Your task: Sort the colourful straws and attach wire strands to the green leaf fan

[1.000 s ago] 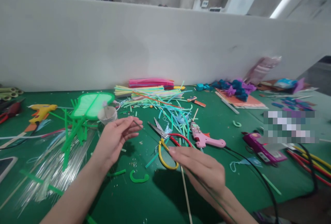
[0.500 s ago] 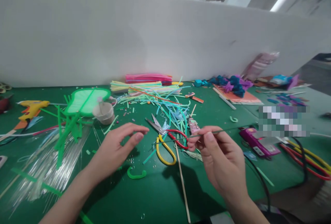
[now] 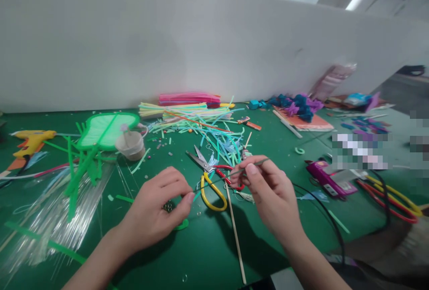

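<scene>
A thin dark green wire [image 3: 216, 183] stretches between my two hands above the table. My left hand [image 3: 162, 203] pinches its left end between thumb and forefinger. Farther along, the thumb and fingers of my right hand [image 3: 268, 191] are closed on the same wire, and its other end sticks out past them. Under the wire lie scissors [image 3: 213, 191] with one yellow and one red handle, blades spread. A thin wooden stick [image 3: 236, 236] rests by the scissors, partly hidden higher up. My left hand partly covers a curled green piece [image 3: 182, 224] on the table.
At the left are a yellow glue gun [image 3: 30, 141], a green fuzzy shape [image 3: 107, 131] and a plastic cup [image 3: 132, 145]. Bundled pipe cleaners [image 3: 187, 111] lie at the back. A purple box [image 3: 330, 180] and a black cable [image 3: 330, 218] are at the right.
My left hand has moved right and closed on the wire's free end; before, its fingers were apart. My right hand, still holding the wire, has shifted slightly left.
</scene>
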The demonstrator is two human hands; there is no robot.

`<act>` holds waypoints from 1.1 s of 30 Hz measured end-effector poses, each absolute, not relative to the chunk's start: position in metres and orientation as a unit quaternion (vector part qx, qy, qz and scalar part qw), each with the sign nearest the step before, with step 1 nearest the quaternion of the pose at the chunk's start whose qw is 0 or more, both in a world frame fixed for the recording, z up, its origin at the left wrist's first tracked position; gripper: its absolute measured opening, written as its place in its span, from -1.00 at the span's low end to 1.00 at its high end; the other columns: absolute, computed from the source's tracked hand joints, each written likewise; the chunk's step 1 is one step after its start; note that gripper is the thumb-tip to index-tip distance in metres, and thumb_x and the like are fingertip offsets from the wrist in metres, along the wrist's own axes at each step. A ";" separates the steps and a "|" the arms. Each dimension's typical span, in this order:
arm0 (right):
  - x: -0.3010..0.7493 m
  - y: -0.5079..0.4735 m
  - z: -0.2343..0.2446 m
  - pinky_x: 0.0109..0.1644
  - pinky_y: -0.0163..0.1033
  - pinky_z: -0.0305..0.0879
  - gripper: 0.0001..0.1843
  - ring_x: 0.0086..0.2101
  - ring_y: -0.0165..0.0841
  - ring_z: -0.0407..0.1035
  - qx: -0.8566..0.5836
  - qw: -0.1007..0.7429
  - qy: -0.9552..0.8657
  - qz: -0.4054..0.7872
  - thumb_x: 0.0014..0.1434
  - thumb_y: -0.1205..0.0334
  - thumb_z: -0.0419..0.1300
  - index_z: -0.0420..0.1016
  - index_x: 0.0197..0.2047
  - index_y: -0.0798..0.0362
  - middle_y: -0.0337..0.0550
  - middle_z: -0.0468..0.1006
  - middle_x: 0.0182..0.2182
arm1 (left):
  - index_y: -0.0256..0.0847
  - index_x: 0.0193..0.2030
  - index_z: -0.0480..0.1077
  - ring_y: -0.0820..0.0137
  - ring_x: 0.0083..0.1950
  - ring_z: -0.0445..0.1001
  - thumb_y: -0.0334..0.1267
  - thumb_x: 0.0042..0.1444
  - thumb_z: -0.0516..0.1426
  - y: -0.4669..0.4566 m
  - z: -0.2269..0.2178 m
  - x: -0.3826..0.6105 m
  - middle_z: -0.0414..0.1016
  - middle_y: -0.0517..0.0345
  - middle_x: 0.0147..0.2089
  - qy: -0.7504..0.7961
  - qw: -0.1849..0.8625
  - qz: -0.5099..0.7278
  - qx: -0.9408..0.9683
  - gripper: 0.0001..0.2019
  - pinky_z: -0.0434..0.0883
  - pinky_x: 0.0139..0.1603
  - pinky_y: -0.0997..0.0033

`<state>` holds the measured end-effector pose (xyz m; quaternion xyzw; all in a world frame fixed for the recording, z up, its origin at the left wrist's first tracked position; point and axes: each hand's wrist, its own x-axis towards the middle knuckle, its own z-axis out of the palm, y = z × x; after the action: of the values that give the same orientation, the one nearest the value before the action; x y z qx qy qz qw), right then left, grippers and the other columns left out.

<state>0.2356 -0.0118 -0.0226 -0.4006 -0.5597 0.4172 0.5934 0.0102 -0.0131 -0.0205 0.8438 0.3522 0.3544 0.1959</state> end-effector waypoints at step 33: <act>0.216 -0.021 -0.008 -0.42 -0.29 0.13 -0.75 -0.44 -0.40 0.30 -0.355 0.289 -0.887 -0.055 0.33 0.33 0.00 0.50 -0.25 0.10 -0.17 0.45 -0.45 | -0.23 -0.33 0.33 0.42 -0.45 0.21 -0.47 0.15 0.07 -0.021 -0.034 0.012 0.25 0.19 -0.50 0.337 -0.023 0.356 0.871 -0.90 0.17 -0.46 0.40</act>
<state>0.2162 -0.0206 -0.0084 -0.3552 -0.8873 -0.0546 0.2892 0.0122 -0.0212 -0.0341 0.8712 0.3370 0.3562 -0.0228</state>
